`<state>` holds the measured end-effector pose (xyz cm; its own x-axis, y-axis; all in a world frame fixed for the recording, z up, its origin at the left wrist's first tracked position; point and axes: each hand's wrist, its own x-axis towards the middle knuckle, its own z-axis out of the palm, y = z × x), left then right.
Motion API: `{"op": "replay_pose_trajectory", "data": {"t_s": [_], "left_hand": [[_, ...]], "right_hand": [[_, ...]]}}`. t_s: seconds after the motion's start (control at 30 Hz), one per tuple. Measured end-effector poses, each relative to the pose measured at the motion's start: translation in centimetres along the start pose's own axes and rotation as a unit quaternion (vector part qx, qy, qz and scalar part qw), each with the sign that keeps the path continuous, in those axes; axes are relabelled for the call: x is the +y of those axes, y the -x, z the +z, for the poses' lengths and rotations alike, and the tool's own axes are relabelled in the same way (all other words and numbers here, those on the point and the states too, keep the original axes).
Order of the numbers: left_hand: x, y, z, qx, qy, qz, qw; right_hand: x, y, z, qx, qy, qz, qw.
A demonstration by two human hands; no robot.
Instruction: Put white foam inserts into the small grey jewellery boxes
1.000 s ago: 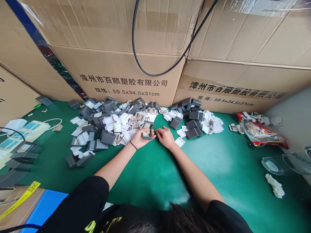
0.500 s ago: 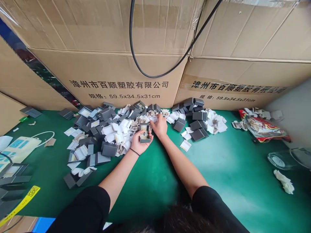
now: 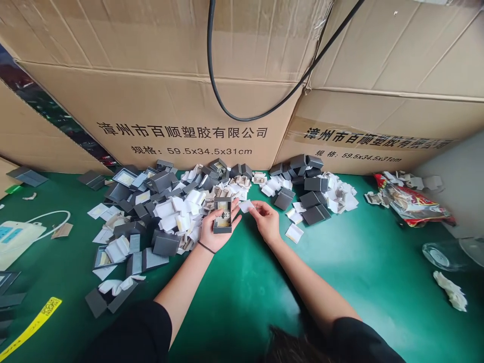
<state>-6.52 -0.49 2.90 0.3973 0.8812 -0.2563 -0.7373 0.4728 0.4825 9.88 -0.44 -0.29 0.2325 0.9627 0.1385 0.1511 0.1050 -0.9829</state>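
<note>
On my left palm lies a small dark grey box (image 3: 223, 216), open, with a pale insert inside; the thumb of my left hand (image 3: 215, 229) rests on its side. Just to the right, my right hand (image 3: 266, 220) pinches a small white paper piece (image 3: 246, 205) between thumb and fingertips, apart from the box. Behind and left of my hands spreads a heap of white paper pieces (image 3: 166, 207) mixed with dark grey boxes (image 3: 166, 242). Another cluster of grey boxes (image 3: 316, 214) and white pieces (image 3: 342, 194) lies to the right.
Tall cardboard cartons (image 3: 181, 111) stand along the back of the green table (image 3: 227, 292). A black cable (image 3: 242, 119) hangs in front of them. At the right are a red plastic bag (image 3: 414, 201), a clear container (image 3: 440, 255) and crumpled tissue (image 3: 449, 291). A white power strip (image 3: 22, 239) lies left.
My right hand has drawn back from the heap to the right and now holds a white paper piece. My left hand stays under the grey box, a little lower in view.
</note>
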Motion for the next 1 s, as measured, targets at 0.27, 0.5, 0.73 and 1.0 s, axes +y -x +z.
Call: {"op": "replay_pose_trajectory", "data": {"t_s": [0.27,0.5,0.73,1.0], "left_hand": [[0.4,0.1,0.4,0.013,-0.015,-0.051,0.999],[0.1,0.0,0.5,0.048,-0.056,-0.031,0.997],[0.1,0.0,1.2,0.067,-0.076,-0.018,0.995],[0.2,0.0,1.7,0.074,-0.060,-0.017,0.995]], "right_hand": [[-0.4,-0.6,-0.2,-0.046,0.005,-0.067,0.997],[0.2,-0.5,-0.1,-0.044,0.063,-0.097,0.992],[-0.7,-0.1,0.1,-0.026,0.107,-0.089,0.990],[-0.7,0.4,0.2,-0.041,0.193,-0.148,0.969]]}}
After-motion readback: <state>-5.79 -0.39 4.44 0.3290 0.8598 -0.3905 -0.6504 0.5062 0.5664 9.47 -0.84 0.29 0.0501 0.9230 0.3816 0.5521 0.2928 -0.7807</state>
